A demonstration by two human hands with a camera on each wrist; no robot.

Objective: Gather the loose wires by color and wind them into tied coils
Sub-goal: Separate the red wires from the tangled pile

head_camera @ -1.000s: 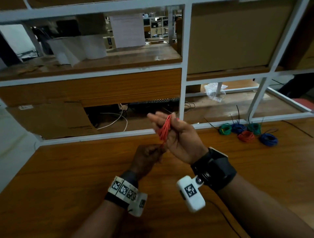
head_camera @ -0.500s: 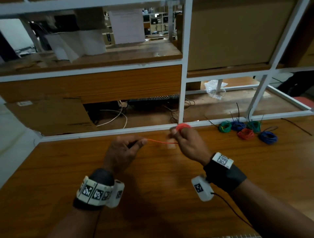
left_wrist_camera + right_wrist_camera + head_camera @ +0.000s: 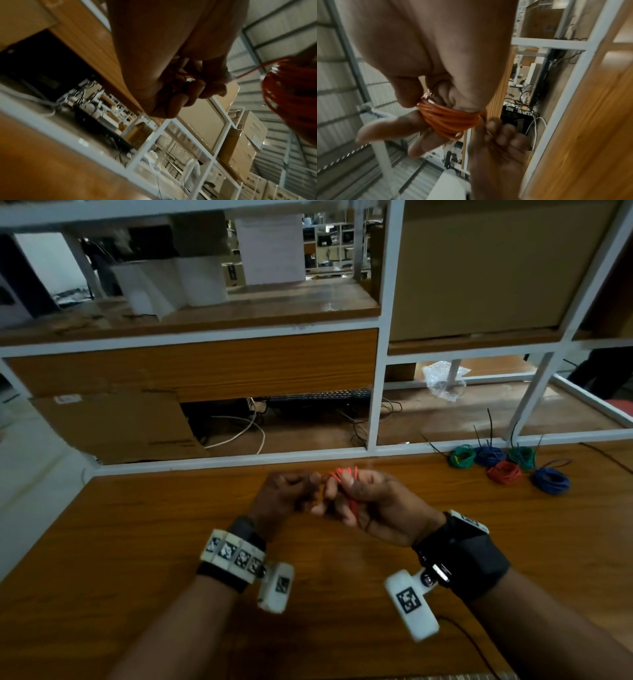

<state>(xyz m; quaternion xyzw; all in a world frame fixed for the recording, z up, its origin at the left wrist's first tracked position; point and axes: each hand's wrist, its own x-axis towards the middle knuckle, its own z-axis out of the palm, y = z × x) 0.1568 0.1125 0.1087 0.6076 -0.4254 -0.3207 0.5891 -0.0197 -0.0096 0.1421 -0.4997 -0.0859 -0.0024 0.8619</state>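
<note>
A coil of red wire is held above the wooden table by my right hand, thumb and fingers wrapped through its loops. My left hand is close against it on the left and pinches the wire's loose end, which runs a short way to the coil. Five tied coils lie at the table's back right: green, blue, dark green, red and blue.
A white metal shelf frame rises along the table's far edge, with cardboard, cables and a keyboard behind it. Black cable ties stick up from the finished coils. A thin black cord trails from my right wrist.
Half a second ago my hands were apart with a stretch of red wire taut between them. Now they have come together, and the left hand is right by the coil.
</note>
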